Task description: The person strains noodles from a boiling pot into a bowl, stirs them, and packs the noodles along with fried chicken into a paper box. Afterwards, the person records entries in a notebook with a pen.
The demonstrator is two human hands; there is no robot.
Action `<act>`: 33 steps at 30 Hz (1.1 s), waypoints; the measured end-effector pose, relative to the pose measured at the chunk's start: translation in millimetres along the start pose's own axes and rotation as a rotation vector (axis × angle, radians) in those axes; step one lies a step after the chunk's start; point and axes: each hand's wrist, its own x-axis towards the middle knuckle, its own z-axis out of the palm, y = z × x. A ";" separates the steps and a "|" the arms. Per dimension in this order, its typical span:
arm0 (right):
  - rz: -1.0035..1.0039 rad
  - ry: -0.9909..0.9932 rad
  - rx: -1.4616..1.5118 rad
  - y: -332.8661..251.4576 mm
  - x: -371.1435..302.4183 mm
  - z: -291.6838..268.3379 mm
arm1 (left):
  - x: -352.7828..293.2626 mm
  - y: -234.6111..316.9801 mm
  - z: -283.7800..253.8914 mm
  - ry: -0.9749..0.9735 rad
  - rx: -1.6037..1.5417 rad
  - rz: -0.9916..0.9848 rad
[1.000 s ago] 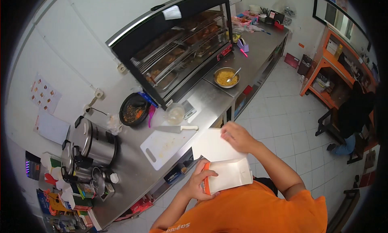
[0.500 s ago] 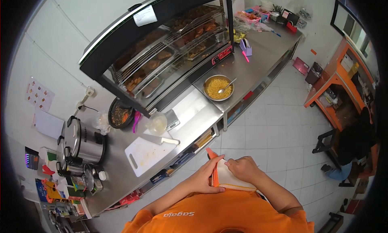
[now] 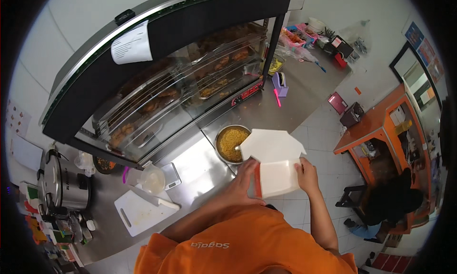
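A paper takeaway box [image 3: 280, 178], white inside with an orange side, is held in front of my body with its lid flap [image 3: 272, 143] folded up and away from me. My left hand [image 3: 242, 182] is closed on the orange side. At the opposite side, my right hand [image 3: 308, 175] grips the wall with the thumb over the edge. The inside of the box looks bare. Just beyond the left hand, a metal bowl [image 3: 220, 152] stands on the steel counter, filled with yellow noodles or rice [image 3: 232, 140]; the flap covers part of its right edge.
A heated glass display cabinet [image 3: 181, 102] with fried food stands along the counter [image 3: 304, 83]. A cutting board [image 3: 138, 214] with a knife [image 3: 167, 203], a scale [image 3: 172, 171] and a large pot [image 3: 71, 183] lie leftward. A person [image 3: 390, 198] sits by an orange cabinet [image 3: 369, 136] at right.
The folded box has been opened out, its lid now raised and its inside showing. Both hands have moved up a little toward the bowl, and the view has shifted closer to the display cabinet.
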 end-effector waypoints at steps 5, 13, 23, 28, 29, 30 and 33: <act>0.064 0.217 -0.168 82.6 114.7 2.5 | 9.7 -68.1 -11.4 0.373 0.048 -0.384; -0.018 0.003 -0.307 143.9 280.5 49.0 | -17.5 -147.5 11.8 0.846 -0.152 -0.953; -0.701 0.282 0.354 -65.2 432.4 73.3 | -13.8 -180.9 69.0 1.177 -0.447 -1.211; -0.656 0.268 0.315 -78.8 438.6 84.7 | 8.3 -147.8 77.3 1.283 -0.584 -1.245; -0.666 0.248 0.319 -81.5 434.9 85.9 | 10.0 -143.5 80.2 1.297 -0.589 -1.250; -0.675 0.215 0.309 -85.4 429.2 84.0 | 11.6 -141.1 81.0 1.303 -0.588 -1.249; -0.728 0.190 0.377 -97.0 409.9 99.5 | 9.9 -140.9 84.0 1.364 -0.672 -1.229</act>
